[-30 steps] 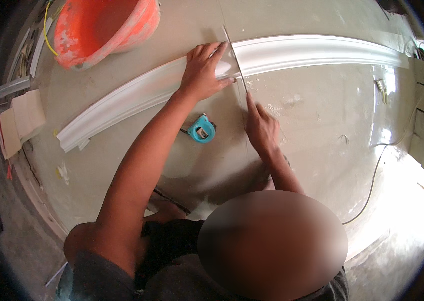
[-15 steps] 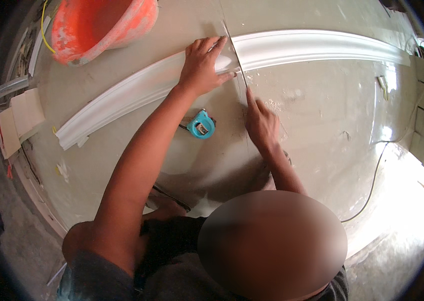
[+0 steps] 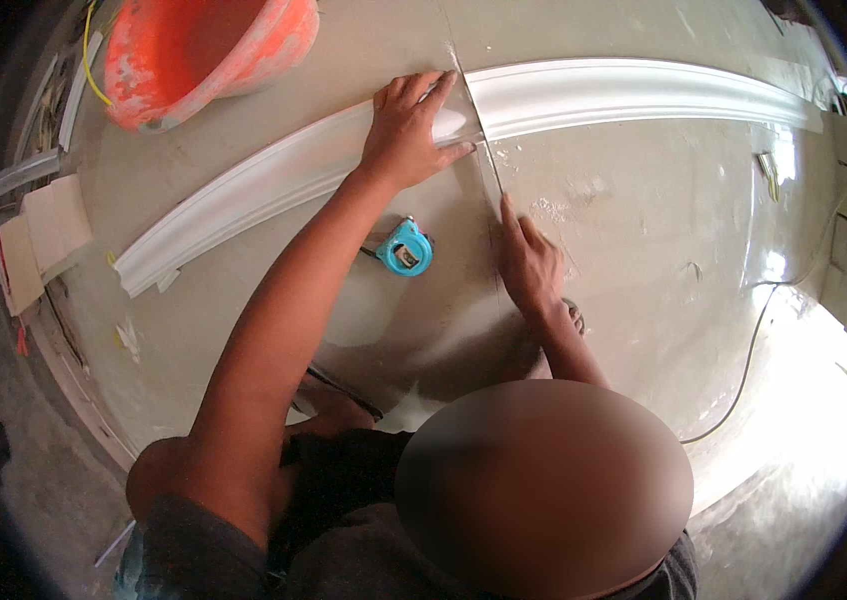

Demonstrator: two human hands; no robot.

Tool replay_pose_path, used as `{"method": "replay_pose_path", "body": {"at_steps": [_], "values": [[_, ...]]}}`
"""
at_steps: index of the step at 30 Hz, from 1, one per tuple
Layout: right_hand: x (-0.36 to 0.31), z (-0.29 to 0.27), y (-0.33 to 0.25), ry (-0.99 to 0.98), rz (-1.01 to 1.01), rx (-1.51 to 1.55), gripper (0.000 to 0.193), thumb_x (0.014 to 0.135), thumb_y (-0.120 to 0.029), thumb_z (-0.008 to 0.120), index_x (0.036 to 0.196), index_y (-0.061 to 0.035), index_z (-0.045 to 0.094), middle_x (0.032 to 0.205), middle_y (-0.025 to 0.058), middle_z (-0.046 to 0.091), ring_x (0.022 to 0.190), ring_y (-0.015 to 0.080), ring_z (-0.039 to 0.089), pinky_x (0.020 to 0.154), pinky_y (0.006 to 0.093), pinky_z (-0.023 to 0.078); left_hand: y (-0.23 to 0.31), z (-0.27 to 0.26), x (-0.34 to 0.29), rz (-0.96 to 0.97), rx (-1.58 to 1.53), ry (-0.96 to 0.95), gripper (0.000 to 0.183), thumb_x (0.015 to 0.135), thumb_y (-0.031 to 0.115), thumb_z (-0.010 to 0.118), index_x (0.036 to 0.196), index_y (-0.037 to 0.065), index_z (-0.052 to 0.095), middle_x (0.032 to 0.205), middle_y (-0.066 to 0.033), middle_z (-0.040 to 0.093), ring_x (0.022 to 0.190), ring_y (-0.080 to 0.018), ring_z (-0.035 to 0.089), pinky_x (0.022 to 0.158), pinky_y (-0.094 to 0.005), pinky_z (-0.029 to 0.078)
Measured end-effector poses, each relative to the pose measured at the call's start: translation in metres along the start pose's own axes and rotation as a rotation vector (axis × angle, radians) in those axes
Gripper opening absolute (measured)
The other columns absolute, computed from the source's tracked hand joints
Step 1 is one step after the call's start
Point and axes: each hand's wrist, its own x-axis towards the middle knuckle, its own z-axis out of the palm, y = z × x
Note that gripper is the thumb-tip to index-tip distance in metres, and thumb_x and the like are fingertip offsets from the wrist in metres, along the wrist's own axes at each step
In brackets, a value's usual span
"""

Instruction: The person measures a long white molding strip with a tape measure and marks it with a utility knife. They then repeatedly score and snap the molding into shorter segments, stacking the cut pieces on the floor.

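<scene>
- the white molding (image 3: pixel 633 97) lies across the smooth grey floor (image 3: pixel 653 290), from the left up to the far right, bowed by the lens.
- the left hand (image 3: pixel 410 133) is spread wide over it, left of the cut line, fingertips by the far edge and thumb by the near edge.
- the right hand (image 3: pixel 531 258) is closed around the near end of a thin blade (image 3: pixel 492 163), index finger along it; the grip inside the fist is hidden.
- the blade lies across the molding, just right of the left hand; i cannot tell how deep it goes.
- pale crumbs (image 3: pixel 548 210) are scattered beside the right hand.
- a blue tape measure (image 3: pixel 406 248) rests on the floor between the two forearms.
- an orange bucket (image 3: pixel 268 45), smeared whitish, stands tilted beyond the molding, upper left.
- a dark cord (image 3: pixel 749 372) curves along the right.
</scene>
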Motion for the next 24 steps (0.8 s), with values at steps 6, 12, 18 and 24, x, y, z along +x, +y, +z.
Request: {"method": "replay_pose_path", "body": {"at_steps": [6, 12, 18, 24], "values": [[0.046, -0.005, -0.007, 0.089, -0.049, 0.004, 0.073, 0.087, -0.007, 0.061, 0.157, -0.0163, 0.043, 0.101, 0.0141, 0.065, 0.083, 0.0373, 0.071, 0.074, 0.0491, 0.058, 0.002, 0.006, -0.001, 0.004, 0.010, 0.002, 0.095, 0.071, 0.035, 0.092, 0.151, 0.007, 0.050, 0.145, -0.0114, 0.052, 0.131, -0.0341, 0.049, 0.112, -0.0505, 0.036], [0.057, 0.006, -0.006, 0.098, -0.088, -0.005, 0.075, 0.085, -0.003, 0.060, 0.157, -0.0123, 0.042, 0.103, 0.0146, 0.065, 0.084, 0.0376, 0.070, 0.072, 0.0495, 0.058, -0.001, 0.003, 0.001, -0.003, 0.015, -0.014, 0.096, 0.071, 0.036, 0.092, 0.152, 0.007, 0.049, 0.145, -0.0121, 0.053, 0.131, -0.0349, 0.048, 0.112, -0.0511, 0.036], [-0.001, -0.001, 0.004, -0.025, -0.022, -0.003, 0.079, 0.084, 0.001, 0.059, 0.160, -0.0144, 0.039, 0.104, 0.0116, 0.065, 0.085, 0.0346, 0.071, 0.072, 0.0475, 0.059, 0.006, 0.005, -0.001, -0.001, 0.008, -0.009, 0.096, 0.071, 0.035, 0.092, 0.152, 0.008, 0.049, 0.145, -0.0120, 0.052, 0.131, -0.0347, 0.048, 0.112, -0.0508, 0.036], [0.084, -0.002, -0.019, 0.089, -0.057, -0.025, 0.078, 0.085, 0.001, 0.057, 0.159, -0.0144, 0.040, 0.102, 0.0124, 0.065, 0.086, 0.0347, 0.071, 0.075, 0.0473, 0.059, 0.001, 0.001, -0.001, -0.019, 0.032, -0.047, 0.095, 0.071, 0.034, 0.092, 0.152, 0.007, 0.049, 0.145, -0.0119, 0.053, 0.131, -0.0344, 0.048, 0.112, -0.0511, 0.037]]}}
